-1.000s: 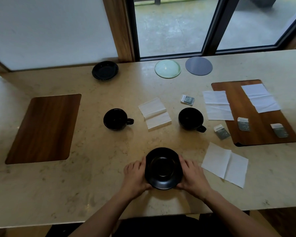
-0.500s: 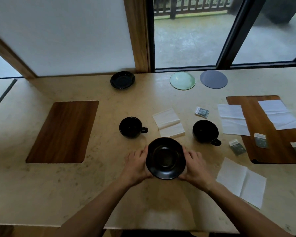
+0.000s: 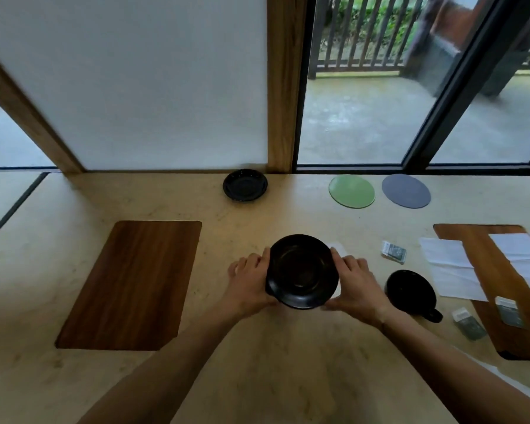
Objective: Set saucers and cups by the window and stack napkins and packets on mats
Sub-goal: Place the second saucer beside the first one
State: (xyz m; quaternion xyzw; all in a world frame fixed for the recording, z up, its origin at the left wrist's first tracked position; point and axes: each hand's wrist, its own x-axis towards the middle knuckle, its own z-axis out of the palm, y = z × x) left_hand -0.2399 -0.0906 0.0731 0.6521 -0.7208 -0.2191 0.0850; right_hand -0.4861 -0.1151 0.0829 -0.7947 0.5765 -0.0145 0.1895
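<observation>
Beige worktop (image 3: 288,377) by window: we carry black saucer (image 3: 302,270) mid-worktop, left hand (image 3: 248,280) and right hand (image 3: 354,281) each with a grip grasping its rim; keep level, set beside far saucer (image 3: 244,185).

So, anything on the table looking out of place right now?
Yes: one napkin hangs half off the right mat, and a packet lies loose on the counter beside it. No spills or damage show.
</observation>
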